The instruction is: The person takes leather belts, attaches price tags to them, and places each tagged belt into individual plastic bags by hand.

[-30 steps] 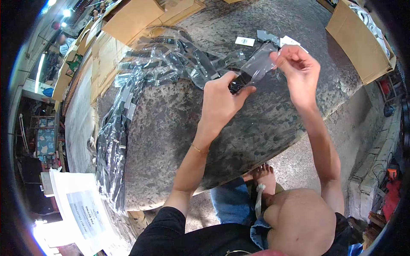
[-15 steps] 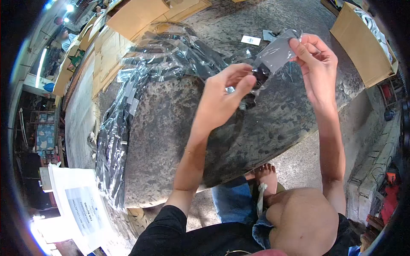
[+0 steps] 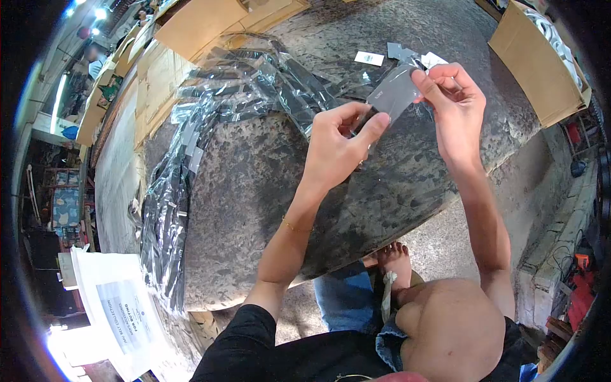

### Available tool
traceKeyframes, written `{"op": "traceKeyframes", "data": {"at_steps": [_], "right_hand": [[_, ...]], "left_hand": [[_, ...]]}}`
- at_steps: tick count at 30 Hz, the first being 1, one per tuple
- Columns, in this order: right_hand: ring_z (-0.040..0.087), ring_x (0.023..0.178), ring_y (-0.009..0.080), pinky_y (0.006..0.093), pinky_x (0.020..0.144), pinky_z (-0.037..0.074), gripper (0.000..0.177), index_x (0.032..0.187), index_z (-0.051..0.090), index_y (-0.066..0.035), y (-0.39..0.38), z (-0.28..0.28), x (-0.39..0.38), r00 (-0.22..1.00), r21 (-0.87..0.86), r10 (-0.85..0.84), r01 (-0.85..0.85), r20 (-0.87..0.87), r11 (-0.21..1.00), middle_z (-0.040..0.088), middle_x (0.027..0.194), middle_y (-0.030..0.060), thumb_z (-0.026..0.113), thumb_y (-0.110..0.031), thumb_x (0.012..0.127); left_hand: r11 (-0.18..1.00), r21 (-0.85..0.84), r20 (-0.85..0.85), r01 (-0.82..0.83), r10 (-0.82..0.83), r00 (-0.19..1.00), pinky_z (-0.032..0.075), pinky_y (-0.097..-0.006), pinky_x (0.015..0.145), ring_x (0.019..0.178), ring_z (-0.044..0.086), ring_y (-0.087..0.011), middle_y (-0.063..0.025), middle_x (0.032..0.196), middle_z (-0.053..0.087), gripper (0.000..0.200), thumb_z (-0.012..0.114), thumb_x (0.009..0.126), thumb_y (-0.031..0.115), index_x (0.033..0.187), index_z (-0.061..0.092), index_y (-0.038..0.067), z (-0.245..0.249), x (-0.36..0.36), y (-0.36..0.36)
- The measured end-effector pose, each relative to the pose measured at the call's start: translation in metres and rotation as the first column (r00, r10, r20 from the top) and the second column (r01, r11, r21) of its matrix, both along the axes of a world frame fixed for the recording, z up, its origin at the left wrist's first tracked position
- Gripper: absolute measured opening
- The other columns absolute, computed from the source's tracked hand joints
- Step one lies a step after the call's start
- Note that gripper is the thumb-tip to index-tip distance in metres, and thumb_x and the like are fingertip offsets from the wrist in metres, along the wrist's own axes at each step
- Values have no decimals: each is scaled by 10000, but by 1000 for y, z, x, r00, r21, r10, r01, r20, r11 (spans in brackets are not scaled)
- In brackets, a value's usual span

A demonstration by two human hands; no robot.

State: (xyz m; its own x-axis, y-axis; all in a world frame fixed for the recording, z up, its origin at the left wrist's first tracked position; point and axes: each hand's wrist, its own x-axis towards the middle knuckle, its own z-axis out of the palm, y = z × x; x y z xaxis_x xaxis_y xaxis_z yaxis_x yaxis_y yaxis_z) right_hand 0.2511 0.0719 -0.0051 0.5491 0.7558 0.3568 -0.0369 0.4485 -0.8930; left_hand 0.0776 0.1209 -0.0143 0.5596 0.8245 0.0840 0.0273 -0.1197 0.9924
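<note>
A grey card in clear plastic (image 3: 396, 90) is held between my two hands over the dark mottled table. My left hand (image 3: 340, 143) is closed on its lower left end, where something black shows between thumb and fingers. At the card's upper right end, my right hand (image 3: 453, 105) pinches the plastic between thumb and fingers. Black strips in clear plastic sleeves (image 3: 245, 89) lie in a curved row to the left of my hands. A white label (image 3: 369, 58) and a grey tag (image 3: 401, 51) rest on the table just beyond the card.
The mottled table (image 3: 254, 191) curves across the view. An open cardboard box (image 3: 538, 70) with white material stands at right, and cardboard (image 3: 200, 25) lies at upper left. White printed packaging (image 3: 121, 312) is at lower left. A person (image 3: 95, 63) is in the far left background.
Both hands have moved closer together, the right one leftward and slightly down. My left hand has closed on the lower end of the card. A white tag now shows beside my right fingers.
</note>
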Motion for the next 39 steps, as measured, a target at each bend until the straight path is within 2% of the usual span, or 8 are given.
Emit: {"op": "traceKeyframes", "data": {"at_steps": [8,16,25,27,30,33,35,39], "right_hand": [[578,662,83,228,611,474,100,824,610,-24,-2,-9,-8,1000,-30,19,-18,7,999,645,768,29,709,-9,816],[604,748,108,233,657,518,93,898,603,-22,-2,-7,-10,941,-71,76,-105,-329,992,645,837,63,680,-26,848],[618,780,114,264,675,531,78,904,599,-25,-2,-25,-21,989,38,92,-89,-115,995,645,861,64,657,-2,857],[621,786,117,264,678,532,77,910,596,-25,-1,-20,-21,961,24,139,-137,-239,990,645,868,66,653,-6,862],[626,799,126,266,684,535,84,931,590,-26,-2,-13,-17,909,11,181,-191,-376,982,645,887,74,647,-19,870],[630,814,133,273,693,541,100,956,584,-30,-3,-10,-13,906,-5,162,-178,-392,984,643,901,82,645,-37,877],[631,821,135,277,698,545,107,965,582,-34,-3,-11,-11,910,-14,142,-160,-389,987,642,904,85,646,-45,879],[636,793,136,278,688,555,162,1013,577,-17,-5,-7,-15,925,-30,193,-215,-327,976,646,899,87,654,-47,873]], "left_hand": [[968,219,-234,123,-70,970,367,-215,507,584,473,-10,44,624,579,169,709,800,148,809,670,-17,-3,-7,7],[957,291,-216,21,44,975,376,-224,532,601,455,-14,48,617,552,141,687,786,119,824,664,-15,-5,0,3],[933,360,-371,-12,155,916,376,-243,499,551,451,-21,35,574,540,139,686,744,101,804,658,-22,-5,-6,8],[898,440,-375,-24,209,903,379,-246,497,545,454,-21,34,566,541,144,696,747,106,800,658,-22,-4,-6,8],[969,245,-366,28,66,928,403,-234,529,582,482,-26,26,619,581,190,733,756,134,841,664,-21,5,-7,6],[975,219,-98,48,-27,995,446,-228,582,626,537,-49,8,695,616,210,741,789,149,885,666,-22,1,-9,9],[986,-93,-22,139,-142,990,485,-236,636,671,597,-92,-26,771,644,196,702,837,128,933,661,-39,7,-14,10],[987,-95,116,132,-120,986,473,-209,610,685,608,-83,-52,803,662,170,643,880,69,970,654,-75,1,-14,14]]}}
